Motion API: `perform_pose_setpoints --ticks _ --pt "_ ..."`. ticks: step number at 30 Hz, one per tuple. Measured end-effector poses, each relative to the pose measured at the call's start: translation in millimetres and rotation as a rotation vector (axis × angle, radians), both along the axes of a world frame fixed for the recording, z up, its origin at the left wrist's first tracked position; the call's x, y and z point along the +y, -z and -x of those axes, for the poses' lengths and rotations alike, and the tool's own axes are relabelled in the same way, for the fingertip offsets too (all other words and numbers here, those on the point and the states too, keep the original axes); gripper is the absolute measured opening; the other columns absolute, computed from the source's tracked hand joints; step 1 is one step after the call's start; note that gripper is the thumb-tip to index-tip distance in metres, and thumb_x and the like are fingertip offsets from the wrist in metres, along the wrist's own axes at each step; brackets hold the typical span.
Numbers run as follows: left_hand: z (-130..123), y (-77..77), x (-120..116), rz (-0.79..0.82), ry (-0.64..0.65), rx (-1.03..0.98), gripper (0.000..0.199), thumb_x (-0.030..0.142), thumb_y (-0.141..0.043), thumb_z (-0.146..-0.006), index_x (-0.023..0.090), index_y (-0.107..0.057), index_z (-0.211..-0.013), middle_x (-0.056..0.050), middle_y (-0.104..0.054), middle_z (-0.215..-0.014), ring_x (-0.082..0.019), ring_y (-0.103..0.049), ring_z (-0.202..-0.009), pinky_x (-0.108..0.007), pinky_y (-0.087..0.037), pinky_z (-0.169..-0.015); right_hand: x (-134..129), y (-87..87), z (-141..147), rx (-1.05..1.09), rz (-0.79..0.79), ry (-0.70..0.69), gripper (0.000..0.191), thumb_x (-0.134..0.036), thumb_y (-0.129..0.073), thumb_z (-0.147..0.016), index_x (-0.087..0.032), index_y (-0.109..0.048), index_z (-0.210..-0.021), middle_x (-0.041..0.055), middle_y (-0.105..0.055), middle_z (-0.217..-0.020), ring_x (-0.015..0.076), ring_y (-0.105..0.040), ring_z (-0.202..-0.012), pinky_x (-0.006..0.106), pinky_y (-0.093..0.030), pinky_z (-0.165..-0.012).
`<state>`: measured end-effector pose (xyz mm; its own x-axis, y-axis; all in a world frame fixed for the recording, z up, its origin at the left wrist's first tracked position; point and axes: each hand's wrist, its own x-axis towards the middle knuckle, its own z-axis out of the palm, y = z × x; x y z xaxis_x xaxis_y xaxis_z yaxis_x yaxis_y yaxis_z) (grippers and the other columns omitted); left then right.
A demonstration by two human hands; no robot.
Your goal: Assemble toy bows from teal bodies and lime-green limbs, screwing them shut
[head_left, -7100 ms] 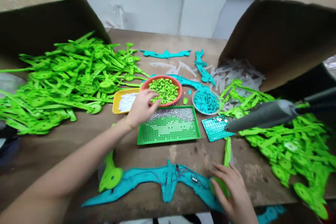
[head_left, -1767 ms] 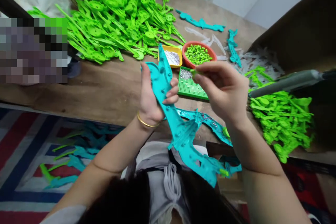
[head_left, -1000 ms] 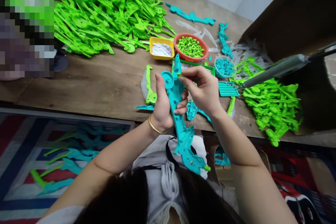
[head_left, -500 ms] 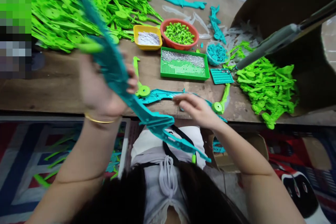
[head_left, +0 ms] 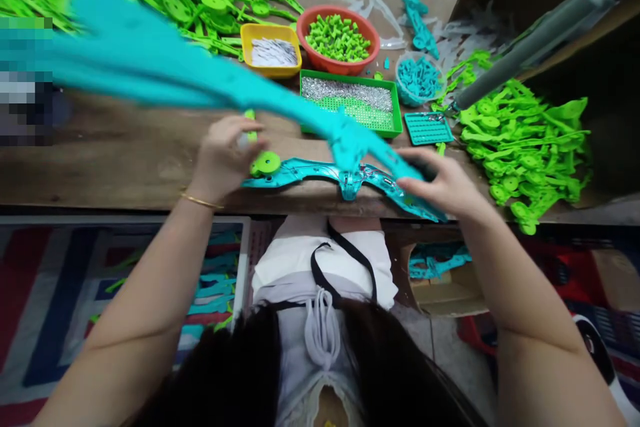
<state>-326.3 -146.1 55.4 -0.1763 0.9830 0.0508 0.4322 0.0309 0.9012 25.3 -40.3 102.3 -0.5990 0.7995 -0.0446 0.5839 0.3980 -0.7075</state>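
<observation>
A long teal bow-shaped plastic shell (head_left: 280, 97) slants across the view, raised over the bench. My right hand (head_left: 440, 180) grips its right end between thumb and fingers. My left hand (head_left: 225, 153) is off the shell, its fingers curled but apart, close to a light-green arm with a round disc (head_left: 266, 163); whether it touches that arm I cannot tell. Below lies a second teal bow-shaped half (head_left: 310, 171), its inner side up with thin wires in it. The raised shell partly covers this half's right side.
Past my hands stand a green tray of small metal parts (head_left: 395, 107), a yellow bowl of thin pins (head_left: 273, 70), a red bowl of green pieces (head_left: 300, 30) and a teal tray (head_left: 429, 128). A grey screwdriver (head_left: 530, 47) hangs at right. Green parts (head_left: 525, 140) are heaped on both sides.
The shell has swung from steep to flatter, its far end now at the left. My left hand has let go of it; my right hand has moved right and taken hold of its right end.
</observation>
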Motion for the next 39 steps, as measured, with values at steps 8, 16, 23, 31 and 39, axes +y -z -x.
perform_pose_setpoints --ticks 8,16,23,31,39 --pt "-4.1 54.7 1.8 0.039 0.088 0.676 0.044 0.057 -0.051 -0.081 0.025 -0.071 -0.104 -0.012 -0.059 -0.127 -0.04 -0.036 -0.136 -0.057 -0.03 -0.112 35.6 13.8 -35.9 -0.11 -0.214 0.141 0.05 -0.043 -0.074 -0.074 -0.027 -0.067 -0.12 0.0053 -0.071 -0.12 0.0303 -0.066 -0.112 0.05 -0.05 -0.101" --pt "-19.6 40.4 -1.8 -0.003 0.226 0.836 0.038 0.043 -0.049 -0.088 0.025 -0.07 -0.114 -0.017 -0.06 -0.12 -0.041 -0.046 -0.126 -0.066 -0.029 -0.106 22.6 46.9 -26.1 -0.164 -0.029 0.114 0.056 -0.048 -0.068 -0.077 -0.02 -0.065 -0.125 0.0082 -0.07 -0.124 0.0298 -0.065 -0.113 0.046 -0.051 -0.099" --pt "-75.1 51.5 7.2 -0.141 0.463 0.85 0.038 0.043 -0.05 -0.093 0.026 -0.065 -0.123 -0.015 -0.055 -0.132 -0.035 -0.043 -0.13 -0.061 -0.026 -0.111 23.0 60.5 -29.2 -0.048 0.028 0.199 0.05 -0.045 -0.066 -0.078 -0.019 -0.067 -0.121 0.0074 -0.072 -0.119 0.0273 -0.067 -0.108 0.043 -0.052 -0.097" --pt "-82.6 50.3 11.8 0.031 0.401 0.955 0.05 0.049 -0.049 -0.092 0.026 -0.057 -0.135 -0.02 -0.052 -0.131 -0.04 -0.049 -0.116 -0.057 -0.042 -0.091 23.3 49.2 -32.5 -0.046 -0.072 0.196 0.052 -0.045 -0.069 -0.077 -0.02 -0.066 -0.123 0.0067 -0.072 -0.12 0.0284 -0.067 -0.109 0.045 -0.052 -0.098" --pt "-81.8 58.1 4.4 -0.041 0.357 0.871 0.044 0.048 -0.046 -0.094 0.026 -0.064 -0.127 -0.02 -0.052 -0.133 -0.039 -0.046 -0.123 -0.058 -0.037 -0.101 21.7 45.0 -33.8 -0.083 -0.136 0.141 0.056 -0.047 -0.071 -0.075 -0.022 -0.065 -0.125 0.0076 -0.069 -0.125 0.0305 -0.064 -0.116 0.047 -0.051 -0.102"
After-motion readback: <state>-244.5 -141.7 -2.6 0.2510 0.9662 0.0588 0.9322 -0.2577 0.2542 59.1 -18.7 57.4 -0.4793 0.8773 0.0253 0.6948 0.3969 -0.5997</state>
